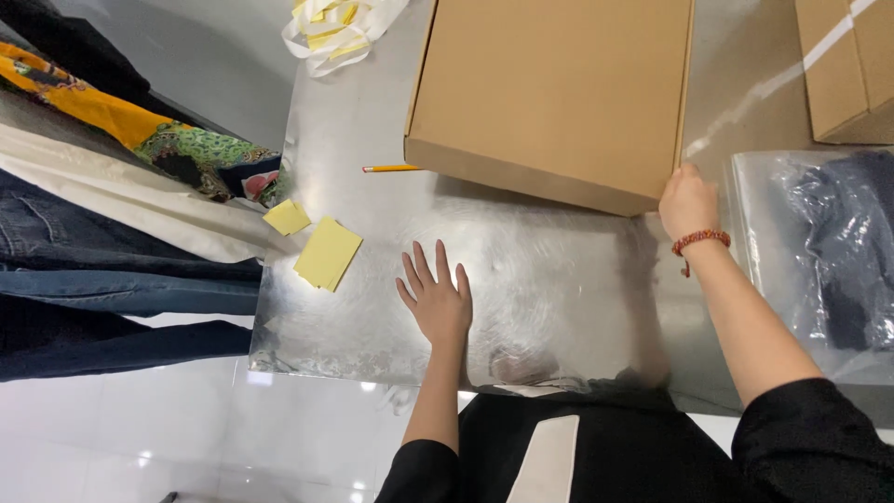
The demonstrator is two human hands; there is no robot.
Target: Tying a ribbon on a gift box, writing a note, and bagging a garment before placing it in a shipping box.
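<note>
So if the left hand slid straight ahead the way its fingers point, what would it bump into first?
Probably the cardboard box. The left hand lies flat on the metal table, fingers pointing toward the box's near edge, with bare table between.

Over at the left edge of the frame there's a pile of clothes (112, 233), mostly denim plus one bright patterned piece. Two yellow sticky pads (326, 251) sit center-left on the shiny metal table (559, 289), a pencil (391, 169) just above them. A bagged dark garment (838, 251) lies far right, another cardboard box (847, 65) top right.
</note>
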